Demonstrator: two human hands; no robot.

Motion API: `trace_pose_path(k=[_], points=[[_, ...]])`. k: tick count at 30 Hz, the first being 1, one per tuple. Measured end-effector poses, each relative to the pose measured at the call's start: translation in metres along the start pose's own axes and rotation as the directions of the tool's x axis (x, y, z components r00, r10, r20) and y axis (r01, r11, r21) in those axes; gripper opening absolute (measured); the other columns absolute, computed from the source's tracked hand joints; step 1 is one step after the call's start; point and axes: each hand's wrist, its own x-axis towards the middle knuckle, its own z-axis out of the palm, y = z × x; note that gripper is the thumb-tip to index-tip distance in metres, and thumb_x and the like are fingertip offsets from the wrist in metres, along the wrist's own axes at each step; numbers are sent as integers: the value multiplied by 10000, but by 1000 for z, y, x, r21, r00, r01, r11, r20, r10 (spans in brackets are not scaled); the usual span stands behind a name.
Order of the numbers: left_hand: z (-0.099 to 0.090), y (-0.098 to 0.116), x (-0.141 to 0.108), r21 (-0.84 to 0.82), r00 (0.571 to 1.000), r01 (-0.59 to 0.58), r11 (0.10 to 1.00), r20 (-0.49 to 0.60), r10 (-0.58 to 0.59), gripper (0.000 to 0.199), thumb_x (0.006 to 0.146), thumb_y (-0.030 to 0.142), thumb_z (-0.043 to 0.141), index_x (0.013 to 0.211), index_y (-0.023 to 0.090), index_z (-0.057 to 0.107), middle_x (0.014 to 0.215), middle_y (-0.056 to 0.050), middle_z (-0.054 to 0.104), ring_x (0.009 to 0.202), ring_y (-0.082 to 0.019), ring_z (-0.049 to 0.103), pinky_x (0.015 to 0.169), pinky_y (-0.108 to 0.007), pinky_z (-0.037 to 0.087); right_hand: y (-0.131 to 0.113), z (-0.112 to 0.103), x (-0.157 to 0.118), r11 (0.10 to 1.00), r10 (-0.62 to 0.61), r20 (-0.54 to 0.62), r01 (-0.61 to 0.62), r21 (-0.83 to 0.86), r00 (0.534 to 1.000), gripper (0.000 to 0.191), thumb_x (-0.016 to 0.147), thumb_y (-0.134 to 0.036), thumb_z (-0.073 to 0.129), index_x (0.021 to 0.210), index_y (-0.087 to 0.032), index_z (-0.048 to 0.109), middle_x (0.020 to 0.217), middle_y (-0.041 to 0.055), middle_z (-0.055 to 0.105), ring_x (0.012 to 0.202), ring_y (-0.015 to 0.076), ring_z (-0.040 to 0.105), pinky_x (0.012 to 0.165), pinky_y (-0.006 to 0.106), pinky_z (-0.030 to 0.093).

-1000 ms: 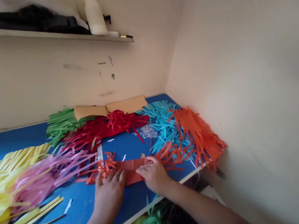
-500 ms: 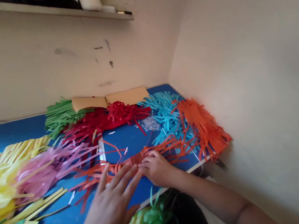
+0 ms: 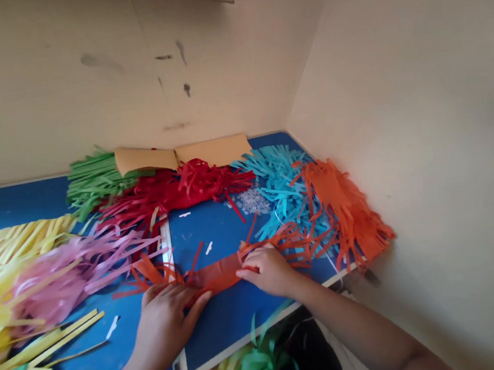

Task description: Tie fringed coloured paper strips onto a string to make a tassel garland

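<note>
A: Blue table [image 3: 221,331]: where lies the orange strip [image 3: 223,276]?
B: Near the front edge, left hand [image 3: 168,310] gripping it at eight o'clock, right hand [image 3: 271,271] pinching it at three.
A: Surroundings?
B: Red fringe [image 3: 185,196], twelve o'clock; pink fringe [image 3: 57,280], nine; turquoise fringe [image 3: 280,177], one, crowding the strip's right end.

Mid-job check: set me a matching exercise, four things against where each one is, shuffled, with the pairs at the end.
1. Right hand
2. Tan paper
3. Pink fringe
4. Light-blue fringe

A. At the back of the table, behind the red fringe
B. Between the red fringe and the orange pile
C. On the orange strip
D. Beside the yellow fringe, on the left

Pairs: 1-C, 2-A, 3-D, 4-B
</note>
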Motion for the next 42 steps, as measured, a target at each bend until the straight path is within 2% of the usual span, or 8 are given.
trace_pose_path(k=[5,9,20,23,27,29,33,42], points=[[8,3,17,170,975,188,967,85,-204,454,973,461,345,944,236,739,725,-54,767,699,-215,699,776,-362,412,-10,5,12,963,191,-30,-193,-189,981,264,890,-365,660,690,-194,658,806,28,733,763,174,658,722,282,352],[9,5,25,207,967,208,956,105,-234,485,982,457,313,891,211,721,699,-74,757,667,-229,695,766,-362,399,-8,11,14,953,174,-71,-186,-239,982,123,892,-300,625,827,-204,666,1028,43,736,869,187,670,737,284,367],[16,5,24,210,959,218,953,137,-250,472,981,474,338,809,200,682,633,-65,710,624,-248,657,729,-366,386,-2,18,12,941,162,-75,-177,-287,984,125,851,-269,632,745,-204,621,852,19,706,755,168,626,703,295,328],[16,7,22,200,982,186,962,-12,-187,377,966,437,414,895,190,689,744,-78,724,715,-264,656,774,-402,395,-3,11,10,927,200,-106,-223,-301,974,141,857,-314,660,773,-207,622,803,20,687,755,182,617,741,311,335],[14,12,23,238,966,-33,971,-240,91,175,916,219,521,947,234,692,1021,-76,714,994,-285,599,952,-466,352,-11,-3,0,832,227,-385,-384,-401,894,271,863,-260,675,1118,-197,610,1064,105,671,960,272,593,856,397,331],[10,12,25,240,959,-199,950,-154,240,196,889,133,521,890,234,689,916,-48,710,908,-255,595,919,-441,372,-17,-4,-4,861,78,-379,-254,-440,922,371,869,-154,607,1232,-213,560,1228,122,615,1062,282,558,910,429,319],[5,14,22,171,935,-343,924,-33,354,172,862,140,523,888,204,680,862,-46,702,845,-239,606,945,-463,388,-15,3,-5,936,-248,32,248,-250,968,358,754,-139,583,1108,-197,590,1137,80,638,1062,240,559,949,387,344],[16,3,10,136,921,-305,943,-212,328,250,908,157,445,900,205,690,876,-41,737,799,-209,661,1081,-538,313,17,-10,9,954,-279,156,292,-67,948,326,670,-120,616,988,-190,593,1054,47,644,1080,233,573,948,369,347]])
